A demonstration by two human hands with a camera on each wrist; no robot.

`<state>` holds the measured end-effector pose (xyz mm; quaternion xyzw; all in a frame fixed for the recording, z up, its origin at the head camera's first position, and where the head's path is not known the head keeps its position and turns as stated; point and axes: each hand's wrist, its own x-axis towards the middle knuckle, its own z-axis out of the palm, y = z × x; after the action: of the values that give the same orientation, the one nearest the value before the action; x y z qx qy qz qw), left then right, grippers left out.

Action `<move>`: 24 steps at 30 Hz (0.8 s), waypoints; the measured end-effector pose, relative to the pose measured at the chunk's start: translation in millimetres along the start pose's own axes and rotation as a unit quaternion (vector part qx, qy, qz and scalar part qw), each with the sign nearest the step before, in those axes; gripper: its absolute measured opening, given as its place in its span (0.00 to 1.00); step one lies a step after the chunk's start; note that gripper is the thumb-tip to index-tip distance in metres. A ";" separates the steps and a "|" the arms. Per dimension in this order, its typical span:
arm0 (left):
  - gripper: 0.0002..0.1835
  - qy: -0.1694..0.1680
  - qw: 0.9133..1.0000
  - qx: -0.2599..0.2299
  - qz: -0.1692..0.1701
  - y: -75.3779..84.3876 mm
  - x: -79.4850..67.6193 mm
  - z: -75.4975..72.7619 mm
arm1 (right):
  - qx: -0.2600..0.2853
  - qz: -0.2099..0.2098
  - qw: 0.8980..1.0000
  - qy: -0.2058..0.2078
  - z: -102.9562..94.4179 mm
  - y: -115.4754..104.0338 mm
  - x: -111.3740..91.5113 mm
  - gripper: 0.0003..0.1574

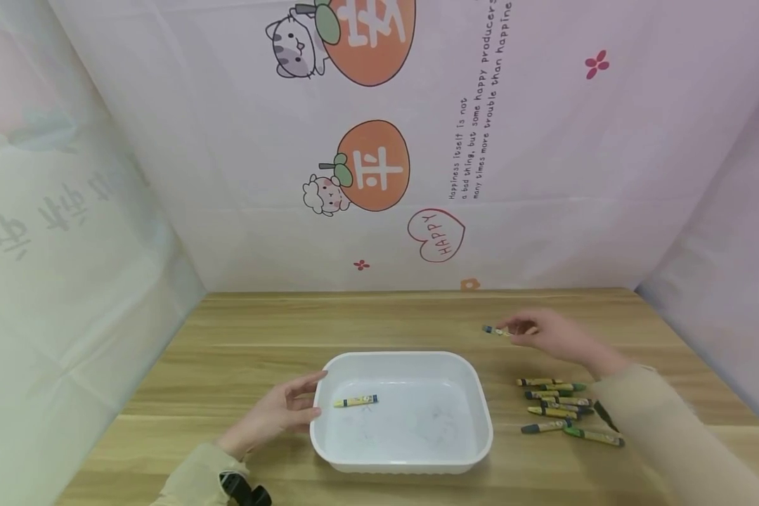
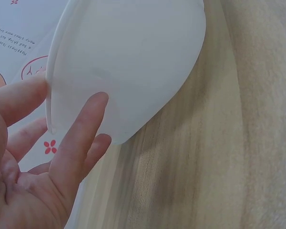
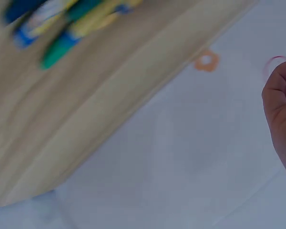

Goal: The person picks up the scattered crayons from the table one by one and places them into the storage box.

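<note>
A shallow white plastic basin stands on the table with one yellow-wrapped crayon lying in its left part. My left hand holds the basin at its left side; in the left wrist view the hand has fingertips at the rim and against the outer wall. Beyond the basin's far right corner, my right hand pinches a crayon with a dark bluish tip above the table. In the right wrist view only part of the right hand shows, its crayon hidden.
Several green, dark and yellow-wrapped crayons lie in a loose pile right of the basin, beside the right sleeve. They blur at the top of the right wrist view. Printed white cloth hangs behind the wooden table and at its sides.
</note>
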<state>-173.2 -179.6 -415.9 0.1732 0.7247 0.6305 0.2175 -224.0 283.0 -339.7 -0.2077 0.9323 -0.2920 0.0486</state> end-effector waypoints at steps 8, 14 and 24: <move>0.38 -0.002 1.000 0.001 0.004 0.5 -0.6 -0.4 | 0.055 -0.054 0.997 -0.001 14.7 -74.3 36.4 0.15; 0.38 -0.003 1.000 -0.002 0.008 -2.3 -1.1 -1.3 | 0.081 -0.095 0.992 -0.032 43.9 -119.3 58.2 0.15; 0.38 -0.001 1.000 -0.007 0.004 -0.3 -0.5 -0.3 | 0.057 -0.122 0.987 -0.091 100.6 -152.0 80.9 0.12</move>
<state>-172.9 -180.1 -416.1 0.1748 0.7192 0.6366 0.2167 -221.6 83.7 -334.4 -0.3428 0.8732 -0.3285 0.1095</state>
